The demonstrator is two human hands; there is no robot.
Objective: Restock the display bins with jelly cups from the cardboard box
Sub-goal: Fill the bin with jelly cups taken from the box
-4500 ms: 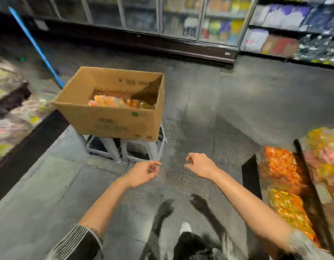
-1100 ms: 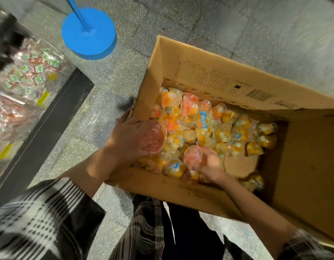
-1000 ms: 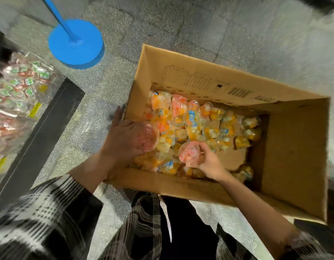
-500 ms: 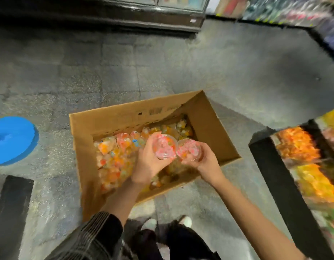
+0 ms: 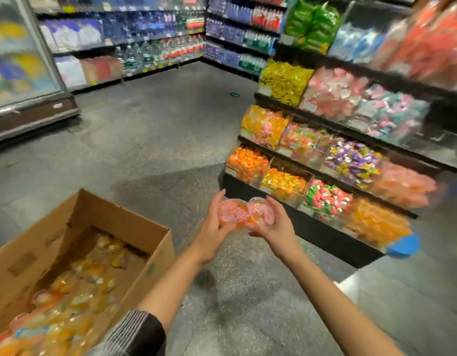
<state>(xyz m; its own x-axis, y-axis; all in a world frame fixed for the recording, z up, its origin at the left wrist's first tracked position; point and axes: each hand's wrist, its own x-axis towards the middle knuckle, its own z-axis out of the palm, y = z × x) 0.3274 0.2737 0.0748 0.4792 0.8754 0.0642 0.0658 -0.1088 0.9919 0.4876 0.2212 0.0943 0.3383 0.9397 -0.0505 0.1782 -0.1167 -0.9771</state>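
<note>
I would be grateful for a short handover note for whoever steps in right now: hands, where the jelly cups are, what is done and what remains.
Left hand holds a pink jelly cup; right hand holds a second pink cup, the two touching in mid-air between box and shelves.
The cardboard box, lower left, holds many more cups.
The display bins stand to the right, not yet reached.
Done: two cups picked out.
Left: drop these into their bin, probably a pink one, then return for more.
</note>
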